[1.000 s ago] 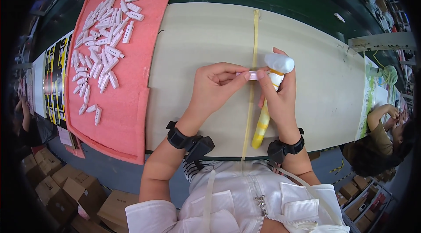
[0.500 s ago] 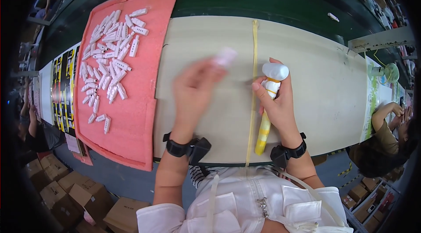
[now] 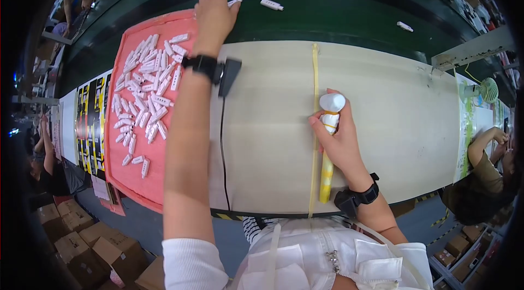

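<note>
My left hand point(image 3: 214, 14) is stretched out over the far green belt, fingers and thumb apart around a small white oblong device point(image 3: 235, 3). Part of that device is hidden by the hand; I cannot tell whether it is touched. My right hand point(image 3: 343, 140) is closed round a mallet-like tool point(image 3: 331, 103) with a rounded white wrapped head, yellow bands and a yellow handle. It is held upright over the beige work surface point(image 3: 267, 126), beside a yellow tape strip point(image 3: 315, 77). Many similar white devices with dark dots point(image 3: 147, 88) lie in a loose pile on a pink foam tray point(image 3: 128, 175).
Two more white devices point(image 3: 272, 4) lie apart on the green belt point(image 3: 327, 17). A black cable point(image 3: 224, 153) runs across the surface from my left wrist strap. A small green fan point(image 3: 487, 90) stands at the right. Other people work at both sides; cardboard boxes point(image 3: 117, 254) sit lower left.
My left hand has moved away and to the left, from above the work surface to the belt. The small pale piece it held no longer shows in it. My right hand still holds the tool.
</note>
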Motion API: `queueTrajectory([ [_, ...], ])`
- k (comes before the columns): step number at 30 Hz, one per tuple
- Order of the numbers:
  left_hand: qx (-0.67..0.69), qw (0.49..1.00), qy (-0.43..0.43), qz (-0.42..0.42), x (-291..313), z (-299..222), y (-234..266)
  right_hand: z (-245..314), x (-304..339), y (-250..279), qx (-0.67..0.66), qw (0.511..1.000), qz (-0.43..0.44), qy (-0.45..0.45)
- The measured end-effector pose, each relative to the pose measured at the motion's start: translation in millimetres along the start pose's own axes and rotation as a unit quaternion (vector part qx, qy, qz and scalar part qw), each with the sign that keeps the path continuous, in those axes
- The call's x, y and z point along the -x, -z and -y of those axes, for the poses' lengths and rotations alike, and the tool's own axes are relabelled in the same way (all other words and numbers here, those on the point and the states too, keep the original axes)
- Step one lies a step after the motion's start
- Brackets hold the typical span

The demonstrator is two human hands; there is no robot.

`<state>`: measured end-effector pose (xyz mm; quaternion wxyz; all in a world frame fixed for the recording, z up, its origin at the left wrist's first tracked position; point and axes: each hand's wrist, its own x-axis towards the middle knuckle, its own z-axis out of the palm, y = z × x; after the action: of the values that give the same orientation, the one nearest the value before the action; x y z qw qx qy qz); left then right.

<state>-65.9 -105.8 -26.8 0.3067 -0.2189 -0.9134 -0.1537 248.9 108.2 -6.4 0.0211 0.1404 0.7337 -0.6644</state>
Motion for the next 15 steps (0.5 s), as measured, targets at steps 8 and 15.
queueTrajectory([
  [8,0.132,0.970,-0.025,0.201,-42.0,-20.6,-45.3,-4.4,-4.8,6.2,-0.003,1.000,-0.009,-0.017],
  [15,0.184,0.956,-0.082,0.213,-23.2,-26.7,-31.8,-9.6,-5.3,4.2,-0.003,1.000,0.001,0.004],
])
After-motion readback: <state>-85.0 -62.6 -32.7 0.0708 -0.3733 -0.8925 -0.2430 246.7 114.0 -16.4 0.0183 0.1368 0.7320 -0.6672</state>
